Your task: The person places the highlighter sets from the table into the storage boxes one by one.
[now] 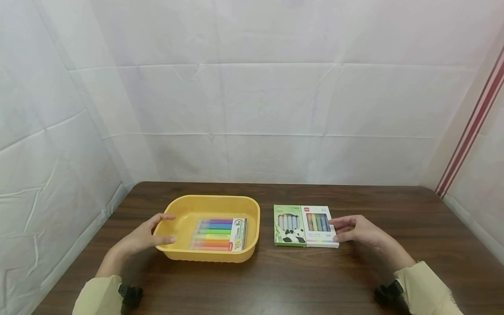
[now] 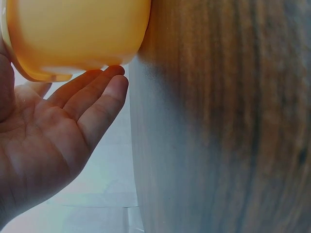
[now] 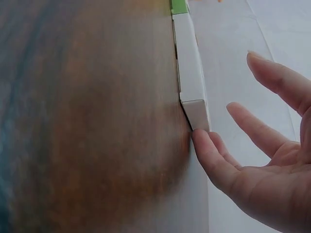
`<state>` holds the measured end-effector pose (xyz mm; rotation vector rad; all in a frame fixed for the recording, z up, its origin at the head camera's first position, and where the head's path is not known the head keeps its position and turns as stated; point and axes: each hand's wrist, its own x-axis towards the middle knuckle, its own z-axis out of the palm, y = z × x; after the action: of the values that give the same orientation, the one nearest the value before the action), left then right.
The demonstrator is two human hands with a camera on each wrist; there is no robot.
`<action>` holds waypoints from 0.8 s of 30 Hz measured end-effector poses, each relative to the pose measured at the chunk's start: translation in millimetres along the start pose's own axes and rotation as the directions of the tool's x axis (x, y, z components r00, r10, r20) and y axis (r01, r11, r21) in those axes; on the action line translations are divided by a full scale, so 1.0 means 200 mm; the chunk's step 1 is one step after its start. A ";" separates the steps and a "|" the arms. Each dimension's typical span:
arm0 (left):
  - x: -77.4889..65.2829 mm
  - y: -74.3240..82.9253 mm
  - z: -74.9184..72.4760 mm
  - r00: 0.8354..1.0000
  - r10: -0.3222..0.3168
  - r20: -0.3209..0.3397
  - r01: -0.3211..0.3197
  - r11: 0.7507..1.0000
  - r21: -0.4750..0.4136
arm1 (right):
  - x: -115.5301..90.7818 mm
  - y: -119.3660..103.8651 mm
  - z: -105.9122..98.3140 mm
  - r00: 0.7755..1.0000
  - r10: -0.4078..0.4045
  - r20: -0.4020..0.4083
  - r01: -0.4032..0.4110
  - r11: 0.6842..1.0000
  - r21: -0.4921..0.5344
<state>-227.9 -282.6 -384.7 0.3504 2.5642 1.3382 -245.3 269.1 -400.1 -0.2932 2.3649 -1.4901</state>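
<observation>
In the head view, my left hand (image 1: 138, 236) grips the left rim of a yellow plastic basket (image 1: 212, 201), thumb and a finger over the edge. The left wrist view shows its other fingers (image 2: 99, 107) against the outer wall of the basket. Inside the basket lies a clear pack of rainbow-coloured highlighters (image 1: 218, 235). My right hand (image 1: 364, 232) is at the right edge of a white box of coloured pens (image 1: 319, 225), its fingers spread and a fingertip at the box's end. A green panda-print box of pens (image 1: 289, 225) lies flat against the white one.
Everything rests on a dark brown wooden table (image 1: 299, 280). White cloth sheets (image 1: 275, 96) hang behind and at the sides, with a red stripe (image 1: 472, 122) at the right. Each cuff carries a black wrist device (image 1: 131, 296).
</observation>
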 end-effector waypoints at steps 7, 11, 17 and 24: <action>0.00 0.00 0.00 1.000 0.004 0.011 -0.004 1.000 -0.023 | 0.02 0.00 0.02 0.999 0.030 -0.014 -0.031 0.998 -0.053; 0.00 0.00 0.00 1.000 0.000 0.008 0.000 1.000 -0.024 | 0.02 0.00 0.02 0.999 0.047 -0.024 -0.049 0.996 -0.075; 0.00 0.00 0.00 1.000 -0.004 0.002 0.004 1.000 -0.019 | 0.03 0.00 0.03 0.999 0.044 -0.015 -0.046 0.994 -0.102; 0.00 0.00 0.00 1.000 -0.002 0.004 0.002 1.000 -0.017 | 0.04 0.00 0.03 0.999 0.032 -0.002 -0.032 0.989 -0.145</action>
<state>-227.9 -281.9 -384.4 0.3472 2.5483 1.3562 -251.2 261.7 -403.9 -0.2891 2.4708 -1.3059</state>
